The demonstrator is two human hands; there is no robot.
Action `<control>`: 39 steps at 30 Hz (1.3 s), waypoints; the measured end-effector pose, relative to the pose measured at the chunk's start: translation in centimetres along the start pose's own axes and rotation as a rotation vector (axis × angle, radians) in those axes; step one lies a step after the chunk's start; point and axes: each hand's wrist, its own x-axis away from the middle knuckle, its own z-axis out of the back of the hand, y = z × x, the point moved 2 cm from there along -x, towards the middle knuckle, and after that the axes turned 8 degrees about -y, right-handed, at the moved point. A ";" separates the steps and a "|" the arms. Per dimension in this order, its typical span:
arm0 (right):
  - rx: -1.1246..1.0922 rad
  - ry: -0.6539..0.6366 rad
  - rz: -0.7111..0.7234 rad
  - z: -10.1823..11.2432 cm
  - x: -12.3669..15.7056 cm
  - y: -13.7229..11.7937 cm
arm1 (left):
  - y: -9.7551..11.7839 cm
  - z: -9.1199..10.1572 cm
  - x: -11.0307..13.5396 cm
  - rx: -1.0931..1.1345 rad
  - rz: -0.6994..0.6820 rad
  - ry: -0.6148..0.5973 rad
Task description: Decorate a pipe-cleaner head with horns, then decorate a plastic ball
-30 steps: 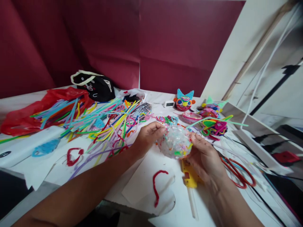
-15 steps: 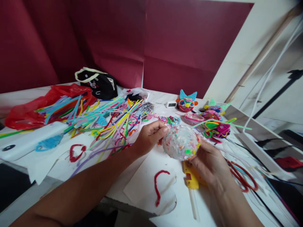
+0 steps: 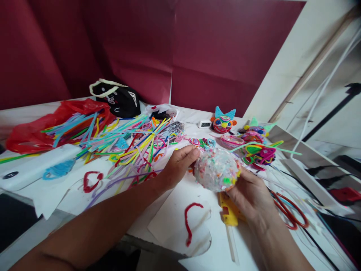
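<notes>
Between my two hands is a whitish, translucent rounded craft piece (image 3: 216,171) speckled with coloured bits, brightest in green and yellow at its lower right. My left hand (image 3: 182,163) pinches its left edge between thumb and fingers. Its right side rests in my right hand (image 3: 251,192), whose fingertips are partly hidden behind it. Below lies a yellow glue gun (image 3: 229,210) with a clear glue stick (image 3: 232,244) poking out, partly covered by my right hand. A curved red pipe cleaner (image 3: 188,226) lies on white paper (image 3: 169,222) at the table's front edge.
Many loose pipe cleaners (image 3: 135,143) spread across the left, by a red plastic bag (image 3: 31,130) and a black bag (image 3: 121,103). Finished animal-face crafts (image 3: 222,122) stand at the back right. Red-handled scissors (image 3: 291,212), cables and a power strip (image 3: 310,180) lie right.
Both hands keep hold of the speckled craft piece, which has turned very slightly. Everything else lies as before, apart from a small camera shift.
</notes>
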 end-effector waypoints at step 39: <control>-0.054 0.056 0.104 -0.4 -0.6 -0.8 | 0.7 0.3 0.2 -0.822 -0.199 -0.066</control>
